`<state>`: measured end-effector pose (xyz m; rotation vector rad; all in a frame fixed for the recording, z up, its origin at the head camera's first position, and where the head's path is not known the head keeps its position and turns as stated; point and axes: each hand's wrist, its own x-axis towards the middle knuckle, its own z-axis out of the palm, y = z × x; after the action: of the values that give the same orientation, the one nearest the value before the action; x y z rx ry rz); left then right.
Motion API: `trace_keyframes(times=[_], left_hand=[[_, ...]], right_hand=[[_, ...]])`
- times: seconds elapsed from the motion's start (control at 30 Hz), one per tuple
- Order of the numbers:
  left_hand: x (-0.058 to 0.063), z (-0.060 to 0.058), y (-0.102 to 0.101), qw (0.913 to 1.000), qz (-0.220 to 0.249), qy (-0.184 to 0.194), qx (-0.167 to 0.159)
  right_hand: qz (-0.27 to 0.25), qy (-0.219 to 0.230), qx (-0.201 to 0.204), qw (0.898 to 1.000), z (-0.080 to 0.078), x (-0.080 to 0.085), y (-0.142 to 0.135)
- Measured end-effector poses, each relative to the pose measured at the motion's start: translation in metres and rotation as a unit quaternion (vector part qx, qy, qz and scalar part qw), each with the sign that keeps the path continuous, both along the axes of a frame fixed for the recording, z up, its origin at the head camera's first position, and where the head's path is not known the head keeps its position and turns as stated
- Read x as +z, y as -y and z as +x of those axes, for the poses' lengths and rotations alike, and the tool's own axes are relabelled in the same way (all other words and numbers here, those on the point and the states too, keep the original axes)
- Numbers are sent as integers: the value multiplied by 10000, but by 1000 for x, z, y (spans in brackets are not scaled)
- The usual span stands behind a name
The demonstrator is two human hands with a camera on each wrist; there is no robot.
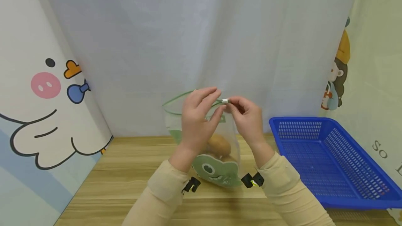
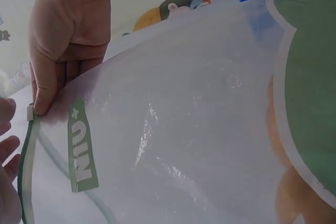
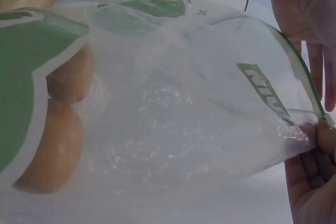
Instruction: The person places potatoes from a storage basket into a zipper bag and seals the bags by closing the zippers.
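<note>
A clear zip bag [image 1: 234,138] with a green rim and a green cartoon face stands on the wooden table. Several tan-brown oval things like potatoes [image 1: 219,145] lie inside it. My right hand [image 1: 251,119] pinches the bag's top right corner between thumb and fingers, beside a small white slider [image 1: 224,100]. Near the rim, my left hand [image 1: 198,121] has its fingers straight and its thumb spread from them. In the left wrist view, the left fingertips [image 2: 9,150] are beside the green zip strip [image 2: 23,169]. Left of the left hand, the bag's mouth gapes.
A blue plastic basket [image 1: 334,119] with slotted walls stands on the right of the wooden table [image 1: 125,180]. Behind the bag hangs a pale grey curtain [image 1: 141,62]. Cartoon-printed panels line both sides.
</note>
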<state>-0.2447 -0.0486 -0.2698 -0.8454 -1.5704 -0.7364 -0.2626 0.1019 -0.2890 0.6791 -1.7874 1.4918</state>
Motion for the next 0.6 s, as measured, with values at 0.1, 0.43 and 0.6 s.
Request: trace_keyframes(times=[0.1,0.43,0.6], left_hand=[[1,-2,-3,9999,-119,-85,5],[-1,-7,-5,9993,-240,-222,-190],[-4,-8,-4,9990,-178,-286,-300]], right_hand=[[1,-50,-43,10000,3,0,1],[-21,-286,-108,9995,5,-4,2],[-111,-309,40,9995,5,-5,2]])
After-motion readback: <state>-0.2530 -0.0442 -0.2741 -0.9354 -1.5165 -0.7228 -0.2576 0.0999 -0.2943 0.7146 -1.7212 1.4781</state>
